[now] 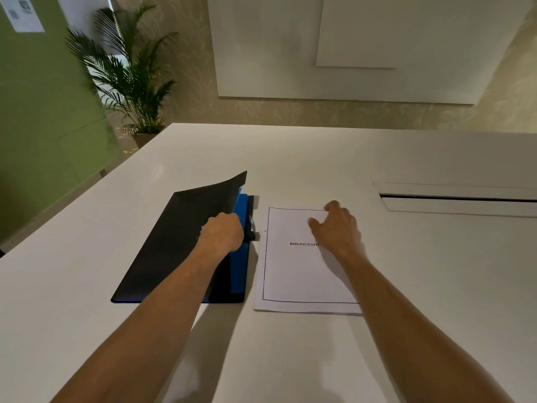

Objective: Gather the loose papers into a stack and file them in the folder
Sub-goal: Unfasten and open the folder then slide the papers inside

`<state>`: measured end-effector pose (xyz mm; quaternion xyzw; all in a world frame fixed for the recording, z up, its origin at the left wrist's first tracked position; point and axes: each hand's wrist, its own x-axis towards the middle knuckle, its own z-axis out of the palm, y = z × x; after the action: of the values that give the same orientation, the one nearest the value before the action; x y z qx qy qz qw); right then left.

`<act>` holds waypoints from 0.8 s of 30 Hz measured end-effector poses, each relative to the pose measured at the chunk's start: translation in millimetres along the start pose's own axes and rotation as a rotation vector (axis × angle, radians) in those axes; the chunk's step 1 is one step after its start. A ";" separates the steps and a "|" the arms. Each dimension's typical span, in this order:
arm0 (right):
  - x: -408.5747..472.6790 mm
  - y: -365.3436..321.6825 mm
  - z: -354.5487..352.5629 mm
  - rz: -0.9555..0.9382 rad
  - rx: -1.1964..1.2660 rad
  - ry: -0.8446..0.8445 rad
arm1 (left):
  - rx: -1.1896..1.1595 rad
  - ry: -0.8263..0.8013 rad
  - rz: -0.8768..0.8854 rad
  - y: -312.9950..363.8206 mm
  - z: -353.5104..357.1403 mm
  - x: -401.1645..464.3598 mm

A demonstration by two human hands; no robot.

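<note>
A blue folder [240, 274] with a dark cover [174, 242] lies on the white table, left of centre. My left hand [222, 232] grips the cover's right edge and holds it lifted and curled, so the blue inside and a metal clip [251, 225] show. To the folder's right lies a neat stack of white papers [290, 277], the top sheet bordered and printed "BIBLIOGRAPHY". My right hand [337, 225] rests on the stack's upper right part with fingers spread, holding nothing.
The white table [406, 286] stretches all around. A cable slot with a raised lid [453, 199] is set in it at the right. Beyond the far left corner stands a potted palm [130, 77] by a green wall.
</note>
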<state>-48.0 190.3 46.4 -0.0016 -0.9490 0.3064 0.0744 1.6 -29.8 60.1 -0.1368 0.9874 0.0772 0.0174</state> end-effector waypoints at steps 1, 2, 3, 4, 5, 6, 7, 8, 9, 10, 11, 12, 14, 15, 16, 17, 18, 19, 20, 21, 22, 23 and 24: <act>-0.3 8.7 -5.4 0.018 -0.085 0.009 | 0.005 -0.013 -0.006 0.8 2.2 1.8; -1.2 17.0 -9.5 0.035 -0.159 0.002 | -0.002 -0.025 -0.012 1.7 4.8 3.7; -1.9 23.8 -12.1 0.053 -0.215 -0.014 | -0.019 -0.036 -0.019 2.9 7.8 5.4; -2.7 29.7 -13.2 0.073 -0.255 -0.031 | -0.029 -0.048 -0.022 4.5 10.6 6.6; -3.6 34.3 -13.4 0.090 -0.282 -0.048 | -0.012 -0.058 -0.017 5.8 13.0 8.0; -4.1 37.8 -13.0 0.102 -0.299 -0.066 | 0.035 -0.072 -0.004 7.0 15.2 9.9; -4.5 40.0 -12.5 0.107 -0.307 -0.084 | 0.093 -0.087 0.013 7.4 16.4 11.2; -4.9 41.3 -11.6 0.110 -0.308 -0.099 | 0.137 -0.103 0.029 7.5 16.8 12.6; -5.0 42.0 -11.2 0.114 -0.301 -0.108 | 0.155 -0.117 0.039 7.3 16.8 14.5; -5.0 41.7 -10.8 0.123 -0.289 -0.111 | 0.152 -0.129 0.046 6.6 16.1 16.2; -4.4 40.8 -10.7 0.134 -0.274 -0.112 | 0.139 -0.139 0.049 5.4 15.5 17.8; -3.8 40.1 -10.5 0.142 -0.261 -0.113 | 0.127 -0.148 0.055 4.3 14.8 18.4; -1.6 37.8 -9.7 0.150 -0.249 -0.120 | 0.116 -0.156 0.063 4.2 14.3 18.8; 0.1 37.0 -9.9 0.157 -0.238 -0.124 | 0.116 -0.155 0.064 4.8 14.6 18.3; 2.4 37.3 -10.3 0.170 -0.216 -0.130 | 0.119 -0.152 0.063 5.4 14.9 17.9; 5.0 38.7 -10.7 0.187 -0.180 -0.140 | 0.123 -0.147 0.061 6.0 15.0 17.3; 7.3 41.0 -11.4 0.212 -0.135 -0.155 | 0.128 -0.141 0.060 6.2 14.8 16.7; 9.3 43.3 -12.7 0.240 -0.088 -0.167 | 0.133 -0.138 0.059 6.3 14.6 16.2; 10.3 45.8 -14.3 0.269 -0.047 -0.173 | 0.136 -0.136 0.057 6.4 14.5 15.8; 11.8 47.1 -15.9 0.289 -0.016 -0.172 | 0.135 -0.136 0.055 6.5 14.3 15.7; 12.4 47.7 -16.7 0.299 -0.002 -0.167 | 0.134 -0.137 0.053 6.6 13.9 15.5; 12.1 46.7 -16.1 0.292 -0.012 -0.152 | 0.136 -0.139 0.051 7.0 13.7 15.2; 10.5 44.8 -14.2 0.272 -0.044 -0.128 | 0.143 -0.141 0.050 7.4 13.4 14.8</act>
<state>-58.3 235.5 33.1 -0.1125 -0.9493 0.2921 -0.0283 -14.5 -24.6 47.2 -0.1046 0.9899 0.0162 0.0948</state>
